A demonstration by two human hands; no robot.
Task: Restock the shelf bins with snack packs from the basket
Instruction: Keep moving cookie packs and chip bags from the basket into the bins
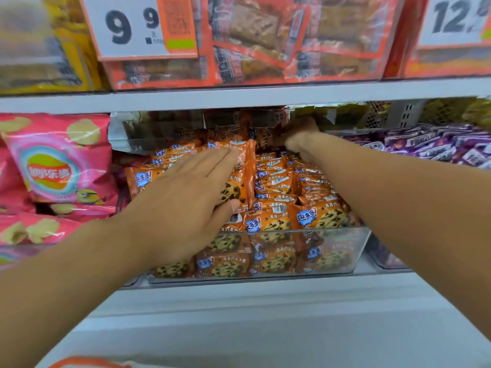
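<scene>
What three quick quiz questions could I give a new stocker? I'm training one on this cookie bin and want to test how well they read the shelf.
1. True or false: the left hand lies flat with straight fingers on the orange cookie packs.
2. Which packs sit in the bin right of the clear bin? A) pink chip bags B) purple packs C) yellow boxes
3. Fill in: the right hand reaches toward the ____ of the bin.

Key: 1 true; 2 B, the purple packs; 3 back.
</scene>
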